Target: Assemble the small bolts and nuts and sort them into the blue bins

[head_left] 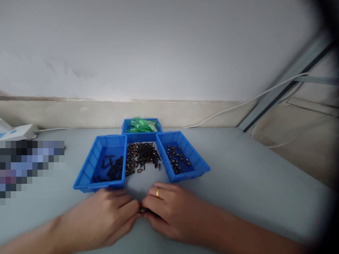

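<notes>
My left hand [107, 215] and my right hand [165, 208] rest on the grey table, fingertips meeting in a pinch around a small dark screw [143, 211]. My right hand wears a gold ring. Just beyond them lies a loose pile of dark screws [141, 157] on the table. A blue tray [91, 165] on the left holds black screws. A blue tray [196, 158] on the right holds several dark fasteners. Both hands' fingers are curled closed.
A third blue tray [127, 135] at the back holds green plastic pieces [141, 124]. A white device [18, 131] sits far left by the wall. A white cable [238, 106] runs along the back right. A blurred patch covers the left edge.
</notes>
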{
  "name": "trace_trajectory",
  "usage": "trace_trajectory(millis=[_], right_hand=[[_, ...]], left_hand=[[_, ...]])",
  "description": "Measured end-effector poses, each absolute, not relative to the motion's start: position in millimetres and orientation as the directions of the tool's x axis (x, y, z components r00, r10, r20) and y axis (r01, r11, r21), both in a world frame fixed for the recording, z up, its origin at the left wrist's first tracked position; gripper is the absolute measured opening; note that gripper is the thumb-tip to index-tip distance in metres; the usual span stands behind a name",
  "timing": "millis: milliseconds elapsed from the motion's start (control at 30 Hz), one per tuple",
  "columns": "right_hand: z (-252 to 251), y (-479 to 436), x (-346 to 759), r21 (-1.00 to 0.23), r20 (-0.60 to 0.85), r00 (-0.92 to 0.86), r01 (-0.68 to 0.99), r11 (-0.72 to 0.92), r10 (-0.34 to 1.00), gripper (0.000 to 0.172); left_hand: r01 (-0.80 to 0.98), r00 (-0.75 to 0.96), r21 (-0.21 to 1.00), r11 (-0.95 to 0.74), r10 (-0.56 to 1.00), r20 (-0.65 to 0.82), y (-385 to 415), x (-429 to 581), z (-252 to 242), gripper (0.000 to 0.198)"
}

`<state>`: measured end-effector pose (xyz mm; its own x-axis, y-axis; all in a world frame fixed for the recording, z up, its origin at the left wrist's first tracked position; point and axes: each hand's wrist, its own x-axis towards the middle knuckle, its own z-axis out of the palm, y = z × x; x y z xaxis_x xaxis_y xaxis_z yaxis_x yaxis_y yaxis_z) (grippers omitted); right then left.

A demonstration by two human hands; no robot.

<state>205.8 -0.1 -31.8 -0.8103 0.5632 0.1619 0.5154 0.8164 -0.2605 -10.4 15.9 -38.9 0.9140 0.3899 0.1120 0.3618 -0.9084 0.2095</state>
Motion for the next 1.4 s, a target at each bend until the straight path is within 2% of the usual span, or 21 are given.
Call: trace_trajectory(millis=[833, 1400], right_hand=[[-31.8, -0.4, 205.7, -0.253, 0.159, -0.814, 0.513, 0.82, 0.558, 0.014], [-33.9, -0.1, 206.0, -0.219, 0.229, -0.806, 0.504, 0.836, 0.546, 0.018]], left_hand=[[0.347, 0.914, 0.189, -0.919, 0.376, 0.152, 15.4, -9.4, -37.5, 0.033], [0.328, 0.919, 0.178, -0.928, 0.357, 0.167, 16.2, -9.0, -36.0, 0.04]])
